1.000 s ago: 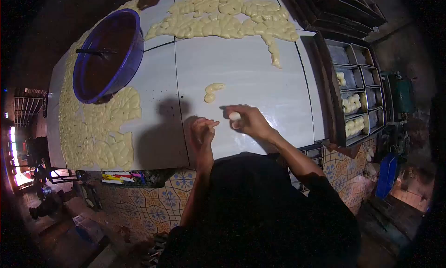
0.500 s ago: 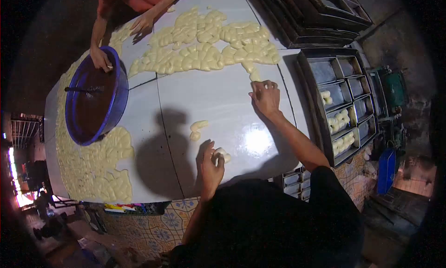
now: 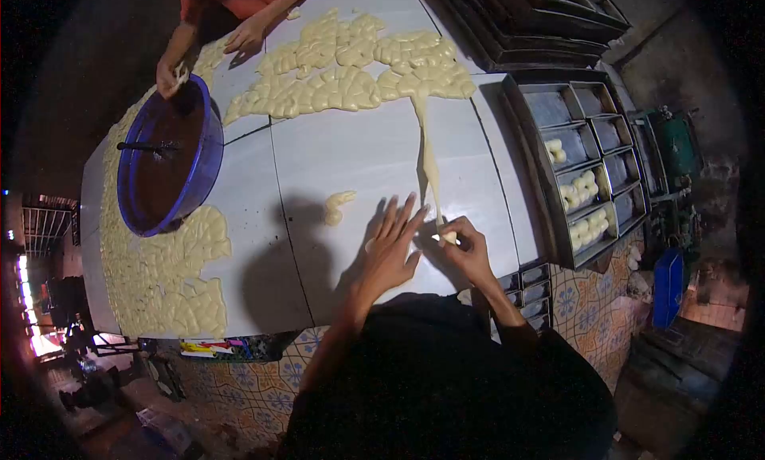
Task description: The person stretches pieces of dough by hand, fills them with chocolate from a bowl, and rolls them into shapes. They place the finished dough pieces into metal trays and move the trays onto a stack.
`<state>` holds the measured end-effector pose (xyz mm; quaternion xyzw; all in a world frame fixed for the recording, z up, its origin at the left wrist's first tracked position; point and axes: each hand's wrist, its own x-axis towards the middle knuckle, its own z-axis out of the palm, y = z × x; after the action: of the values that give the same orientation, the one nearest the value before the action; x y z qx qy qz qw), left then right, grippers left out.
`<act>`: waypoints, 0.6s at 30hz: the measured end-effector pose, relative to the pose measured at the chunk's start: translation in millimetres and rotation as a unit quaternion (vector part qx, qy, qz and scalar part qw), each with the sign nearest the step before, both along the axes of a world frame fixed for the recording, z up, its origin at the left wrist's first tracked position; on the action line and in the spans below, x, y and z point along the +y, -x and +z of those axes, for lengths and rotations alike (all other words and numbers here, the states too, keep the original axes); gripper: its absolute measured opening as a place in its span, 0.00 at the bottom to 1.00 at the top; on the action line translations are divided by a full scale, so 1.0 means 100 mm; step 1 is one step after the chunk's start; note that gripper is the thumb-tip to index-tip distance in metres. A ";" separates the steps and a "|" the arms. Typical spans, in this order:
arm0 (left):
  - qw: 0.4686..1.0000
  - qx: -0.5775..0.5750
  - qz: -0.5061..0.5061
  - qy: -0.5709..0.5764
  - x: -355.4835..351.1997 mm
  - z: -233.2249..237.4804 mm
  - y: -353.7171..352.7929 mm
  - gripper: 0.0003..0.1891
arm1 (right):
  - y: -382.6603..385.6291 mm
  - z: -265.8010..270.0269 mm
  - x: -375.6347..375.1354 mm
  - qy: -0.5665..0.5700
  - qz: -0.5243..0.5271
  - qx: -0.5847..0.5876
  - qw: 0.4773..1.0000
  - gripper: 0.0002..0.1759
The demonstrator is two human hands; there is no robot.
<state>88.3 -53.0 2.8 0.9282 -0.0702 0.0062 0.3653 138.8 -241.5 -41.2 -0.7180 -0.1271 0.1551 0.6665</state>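
Observation:
My right hand is closed on the near end of a dough strip, fingers pinched together. The strip runs thin and stretched up to the sheet of pale dough across the table. Flat over the white tabletop lies my left hand, fingers extended, just left of the strip's end. A pale bit shows at its outer edge; what is under the palm is hidden. Left of that hand rests a small curled dough scrap.
Divided metal pans, some sections holding dough balls, stand at the right; dark trays are stacked behind. A purple basin of brown contents sits left, beside more dough. Across the table, a co-worker's hand holds some dough over the basin.
My right hand has come toward me, drawing the dough into a long strip. My left hand has gone from curled around a dough piece to flat. The co-worker's hand has risen from the basin.

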 end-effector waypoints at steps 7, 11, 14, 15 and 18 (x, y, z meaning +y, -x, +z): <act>0.978 -0.095 -0.125 -0.135 -0.05 -0.90 -0.90 0.21 | 0.08 0.16 -0.22 0.011 -0.060 -0.004 0.998 0.07; 0.990 -0.093 -0.063 -0.082 -0.08 -1.02 -0.97 0.19 | 0.23 0.73 -0.65 -0.291 -0.116 0.046 0.949 0.10; 0.994 -0.100 -0.021 0.038 -0.07 -1.04 -0.98 0.23 | 0.03 0.64 -1.04 -0.329 -0.035 0.173 0.928 0.16; 0.993 -0.075 0.020 0.092 -0.09 -0.92 -0.97 0.26 | -0.09 0.46 -1.05 -0.262 -0.066 0.232 0.934 0.18; 0.976 -0.055 0.091 0.190 -0.11 -0.65 -0.87 0.37 | -0.46 -0.12 -0.79 0.326 -0.091 -0.117 0.934 0.25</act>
<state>175.2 -64.3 -62.5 0.8425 -0.0031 0.1033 0.5287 185.1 -320.1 -53.3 -0.9174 -0.0807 0.0411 0.3876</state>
